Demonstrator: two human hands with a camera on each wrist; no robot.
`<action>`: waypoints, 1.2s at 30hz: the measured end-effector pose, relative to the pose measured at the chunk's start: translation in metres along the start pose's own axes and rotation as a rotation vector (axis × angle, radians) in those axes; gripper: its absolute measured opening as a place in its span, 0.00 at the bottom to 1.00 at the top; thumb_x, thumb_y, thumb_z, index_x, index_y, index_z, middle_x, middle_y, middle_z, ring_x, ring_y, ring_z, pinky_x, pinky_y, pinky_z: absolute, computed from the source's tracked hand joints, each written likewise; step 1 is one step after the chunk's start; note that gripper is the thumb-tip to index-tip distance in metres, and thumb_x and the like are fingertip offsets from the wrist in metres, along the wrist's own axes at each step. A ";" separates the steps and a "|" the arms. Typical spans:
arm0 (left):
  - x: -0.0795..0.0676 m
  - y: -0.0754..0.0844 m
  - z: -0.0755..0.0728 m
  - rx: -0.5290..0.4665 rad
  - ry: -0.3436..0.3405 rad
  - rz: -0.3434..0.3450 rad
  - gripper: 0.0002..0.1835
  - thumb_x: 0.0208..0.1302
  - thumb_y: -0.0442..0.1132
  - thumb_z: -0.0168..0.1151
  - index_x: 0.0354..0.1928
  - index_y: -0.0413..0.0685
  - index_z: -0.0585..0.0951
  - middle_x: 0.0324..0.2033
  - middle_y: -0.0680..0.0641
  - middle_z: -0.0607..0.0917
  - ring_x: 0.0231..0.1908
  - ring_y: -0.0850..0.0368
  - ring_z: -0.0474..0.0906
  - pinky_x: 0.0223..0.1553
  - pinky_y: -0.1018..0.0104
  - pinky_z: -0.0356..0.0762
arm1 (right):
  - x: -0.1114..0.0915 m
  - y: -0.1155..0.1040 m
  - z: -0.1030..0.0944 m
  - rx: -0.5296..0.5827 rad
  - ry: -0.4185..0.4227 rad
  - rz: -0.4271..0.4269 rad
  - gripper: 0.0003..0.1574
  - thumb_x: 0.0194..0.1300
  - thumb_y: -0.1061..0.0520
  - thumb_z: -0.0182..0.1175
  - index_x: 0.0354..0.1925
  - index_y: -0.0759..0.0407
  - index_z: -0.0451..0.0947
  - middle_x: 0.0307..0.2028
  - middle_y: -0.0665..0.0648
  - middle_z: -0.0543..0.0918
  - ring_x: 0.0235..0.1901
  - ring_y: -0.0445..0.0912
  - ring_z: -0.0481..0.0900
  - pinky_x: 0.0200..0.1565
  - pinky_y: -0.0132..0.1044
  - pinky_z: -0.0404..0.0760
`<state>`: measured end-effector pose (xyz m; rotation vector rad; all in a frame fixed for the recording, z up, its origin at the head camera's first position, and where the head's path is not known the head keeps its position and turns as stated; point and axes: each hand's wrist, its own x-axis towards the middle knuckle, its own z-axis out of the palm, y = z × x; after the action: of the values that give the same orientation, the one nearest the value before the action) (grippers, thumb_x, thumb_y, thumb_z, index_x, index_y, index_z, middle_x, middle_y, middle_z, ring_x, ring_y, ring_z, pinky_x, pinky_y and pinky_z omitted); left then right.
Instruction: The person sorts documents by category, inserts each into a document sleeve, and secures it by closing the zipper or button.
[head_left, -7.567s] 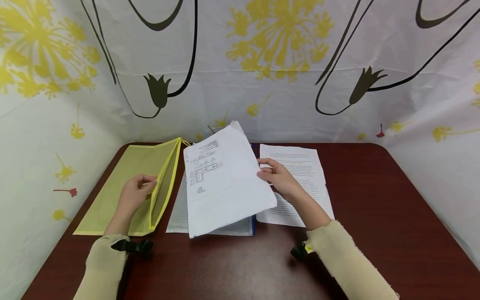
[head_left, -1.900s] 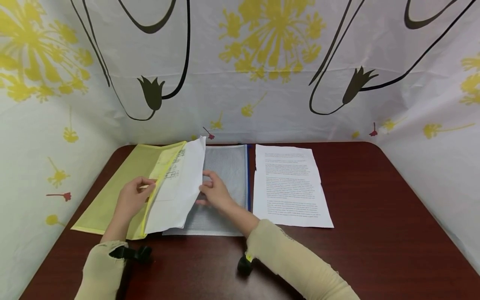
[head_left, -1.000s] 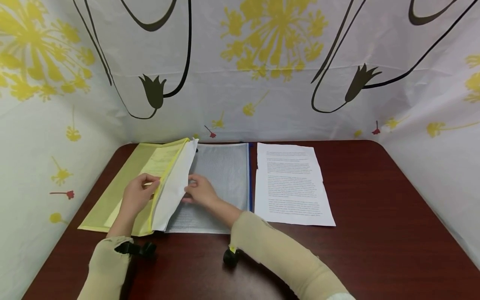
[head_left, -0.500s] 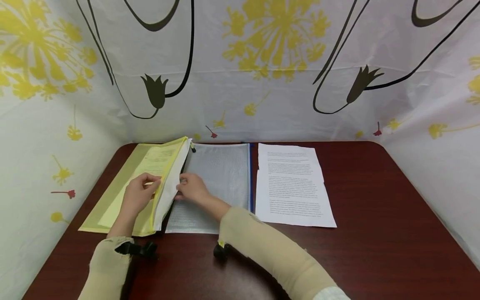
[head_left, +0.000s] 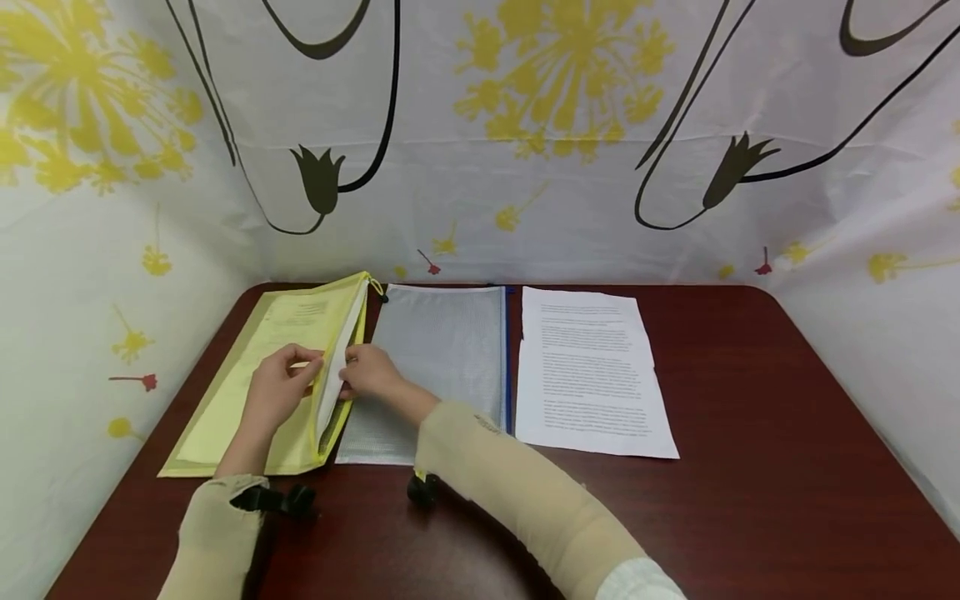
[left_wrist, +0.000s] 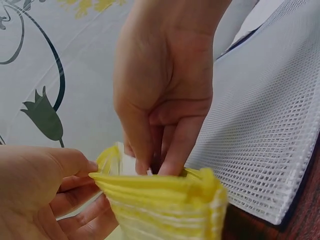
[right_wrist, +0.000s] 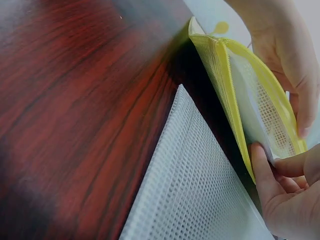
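Note:
My left hand (head_left: 276, 390) pinches the upper edge of the yellow mesh zip bag (head_left: 300, 462), holding its mouth open on the right side. White papers (head_left: 351, 323) lie almost wholly inside; print shows through the yellow mesh. My right hand (head_left: 372, 372) pinches their right edge at the mouth. In the right wrist view, the right thumb and fingers hold the paper edge (right_wrist: 260, 125) between the bag's two zipper edges. In the left wrist view, the right fingertips dip into the yellow opening (left_wrist: 150, 185), hiding part of the paper.
A clear-white mesh zip bag (head_left: 442, 333) with a blue edge lies flat beside the yellow one, partly under my right forearm. Farther right lies a printed sheet (head_left: 596, 375) on the dark red table (head_left: 750, 467). A patterned cloth (head_left: 480, 200) stands behind.
The papers, first held over the middle of the table, have moved left and slid into the yellow bag. My right hand has followed to its mouth; my left still grips the edge.

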<state>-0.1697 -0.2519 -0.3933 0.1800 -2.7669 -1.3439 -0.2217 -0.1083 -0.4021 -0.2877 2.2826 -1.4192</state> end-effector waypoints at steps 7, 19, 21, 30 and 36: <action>0.000 0.002 -0.002 -0.042 -0.007 0.026 0.17 0.75 0.44 0.55 0.50 0.35 0.79 0.58 0.35 0.81 0.32 0.83 0.76 0.37 0.73 0.86 | 0.009 -0.003 0.004 -0.111 0.001 -0.006 0.19 0.69 0.67 0.58 0.21 0.59 0.68 0.19 0.53 0.73 0.16 0.40 0.73 0.21 0.26 0.79; -0.004 -0.001 -0.001 -0.098 -0.020 0.024 0.16 0.75 0.42 0.55 0.51 0.34 0.78 0.57 0.34 0.81 0.34 0.84 0.77 0.39 0.70 0.87 | 0.015 -0.004 0.007 -0.039 -0.058 0.030 0.13 0.71 0.67 0.55 0.50 0.64 0.82 0.20 0.56 0.78 0.14 0.42 0.76 0.19 0.30 0.82; -0.003 -0.001 -0.002 -0.100 -0.013 0.023 0.16 0.75 0.42 0.55 0.51 0.34 0.78 0.57 0.34 0.81 0.33 0.84 0.77 0.39 0.71 0.87 | 0.016 -0.004 0.006 -0.027 -0.062 0.027 0.09 0.70 0.66 0.57 0.45 0.66 0.82 0.20 0.57 0.79 0.15 0.43 0.78 0.20 0.30 0.83; -0.006 -0.003 -0.003 -0.115 0.009 -0.010 0.16 0.75 0.42 0.54 0.51 0.33 0.77 0.58 0.33 0.81 0.32 0.83 0.77 0.38 0.72 0.87 | 0.023 0.003 -0.012 0.175 -0.121 0.056 0.17 0.71 0.65 0.57 0.56 0.69 0.77 0.36 0.69 0.88 0.20 0.43 0.81 0.26 0.33 0.86; -0.003 -0.004 -0.005 -0.126 -0.002 -0.008 0.18 0.75 0.44 0.55 0.51 0.33 0.78 0.59 0.34 0.81 0.32 0.83 0.78 0.37 0.73 0.86 | 0.028 0.006 -0.029 0.211 -0.095 0.036 0.16 0.69 0.65 0.57 0.54 0.69 0.77 0.38 0.69 0.88 0.25 0.47 0.85 0.30 0.36 0.88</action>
<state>-0.1654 -0.2579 -0.3930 0.1838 -2.6748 -1.5144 -0.2601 -0.0935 -0.4031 -0.2412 2.0323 -1.5768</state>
